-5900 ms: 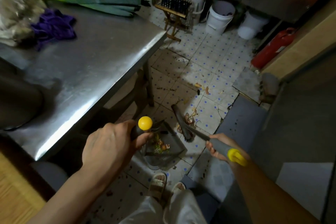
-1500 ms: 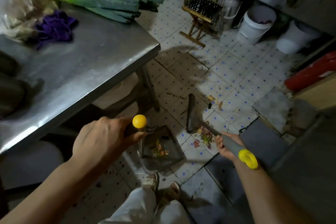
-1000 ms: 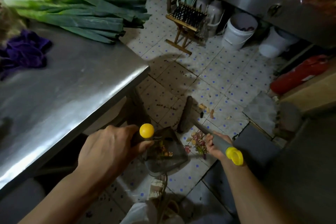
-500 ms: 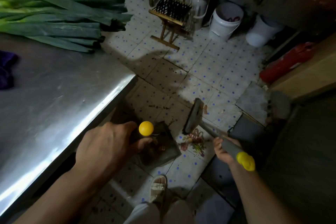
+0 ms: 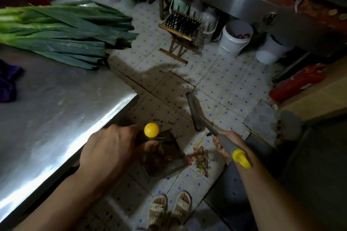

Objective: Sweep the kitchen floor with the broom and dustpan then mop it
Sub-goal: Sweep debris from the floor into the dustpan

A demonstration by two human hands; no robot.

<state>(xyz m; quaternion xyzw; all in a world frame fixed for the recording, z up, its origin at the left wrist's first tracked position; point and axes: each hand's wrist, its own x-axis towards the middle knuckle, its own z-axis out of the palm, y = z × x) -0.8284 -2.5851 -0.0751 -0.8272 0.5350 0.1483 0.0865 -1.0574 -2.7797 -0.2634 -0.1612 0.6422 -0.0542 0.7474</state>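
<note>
My left hand (image 5: 110, 148) grips the dark handle of the dustpan, just below its yellow ball end (image 5: 151, 130). The dark dustpan (image 5: 167, 159) sits on the tiled floor beside the table corner with vegetable scraps in it. My right hand (image 5: 228, 141) grips the grey broom handle near its yellow cap (image 5: 241, 158). The broom head (image 5: 194, 111) rests on the floor beyond the dustpan. A small pile of purple and yellow scraps (image 5: 200, 158) lies on the tiles right at the dustpan's lip, below my right hand.
A steel table (image 5: 56, 103) with leeks (image 5: 62, 32) and a purple cloth fills the left. A small wooden folding stool (image 5: 181, 30), two white buckets (image 5: 234, 37), and a red extinguisher (image 5: 298, 80) stand along the far side. My sandalled feet (image 5: 169, 208) stand below. A grey mat lies right.
The broom head has swung away from the scrap pile to a spot farther out on the tiles. The scraps now lie against the dustpan's lip. The view has shifted over the floor.
</note>
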